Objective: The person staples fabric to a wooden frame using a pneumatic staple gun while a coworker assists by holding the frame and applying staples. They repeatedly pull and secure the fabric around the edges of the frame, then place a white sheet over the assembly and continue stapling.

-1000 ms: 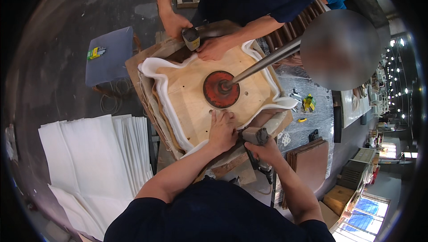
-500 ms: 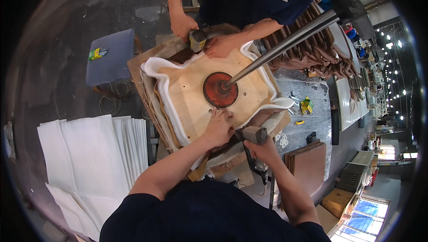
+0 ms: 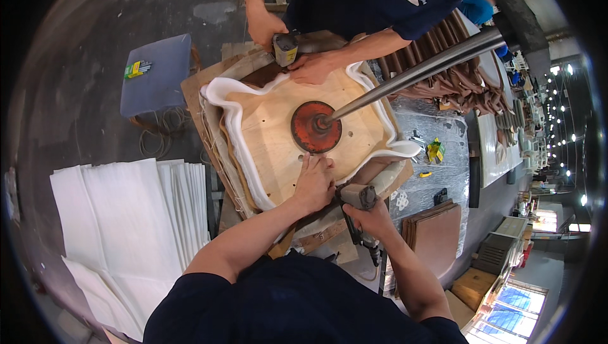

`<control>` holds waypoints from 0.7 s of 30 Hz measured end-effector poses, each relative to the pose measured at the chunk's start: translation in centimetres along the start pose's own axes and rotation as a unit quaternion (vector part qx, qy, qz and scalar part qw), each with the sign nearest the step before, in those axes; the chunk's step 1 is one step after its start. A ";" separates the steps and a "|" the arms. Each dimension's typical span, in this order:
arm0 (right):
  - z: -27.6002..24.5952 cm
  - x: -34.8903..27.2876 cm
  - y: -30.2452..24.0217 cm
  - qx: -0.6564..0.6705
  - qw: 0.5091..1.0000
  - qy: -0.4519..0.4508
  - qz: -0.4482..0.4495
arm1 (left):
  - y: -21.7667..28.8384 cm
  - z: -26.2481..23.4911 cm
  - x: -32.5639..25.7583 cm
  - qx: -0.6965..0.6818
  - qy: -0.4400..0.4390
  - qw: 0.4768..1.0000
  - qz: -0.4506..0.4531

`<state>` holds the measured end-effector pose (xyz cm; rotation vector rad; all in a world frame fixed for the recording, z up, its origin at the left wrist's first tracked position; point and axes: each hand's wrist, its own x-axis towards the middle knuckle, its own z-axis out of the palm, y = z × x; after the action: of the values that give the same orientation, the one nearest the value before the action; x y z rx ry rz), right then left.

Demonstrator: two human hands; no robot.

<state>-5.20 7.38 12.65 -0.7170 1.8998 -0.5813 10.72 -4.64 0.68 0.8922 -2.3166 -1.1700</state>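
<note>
Plywood, pale and drilled with small holes, forms the seat panel [image 3: 278, 132] lying on the desk [image 3: 193, 90], pinned by a round red press plate [image 3: 315, 127] on a steel rod [image 3: 411, 75] so white foam [image 3: 231, 128] curls past its edges. Left hand [image 3: 313, 182] presses flat, fingers spread, steadying the panel's near edge. Right hand [image 3: 373, 217] wraps closed around a staple gun [image 3: 360, 197] just beside that edge; a co-worker's hands [image 3: 310, 65] mirror this opposite.
</note>
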 end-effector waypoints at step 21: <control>-1.2 -1.6 2.2 0.094 0.993 0.024 -0.060 | 1.6 -0.9 -4.2 0.105 -0.006 0.993 -0.047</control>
<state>-6.25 10.20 12.65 -0.7027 1.8257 -0.8491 13.64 -1.53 2.24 1.0798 -2.4650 -0.9816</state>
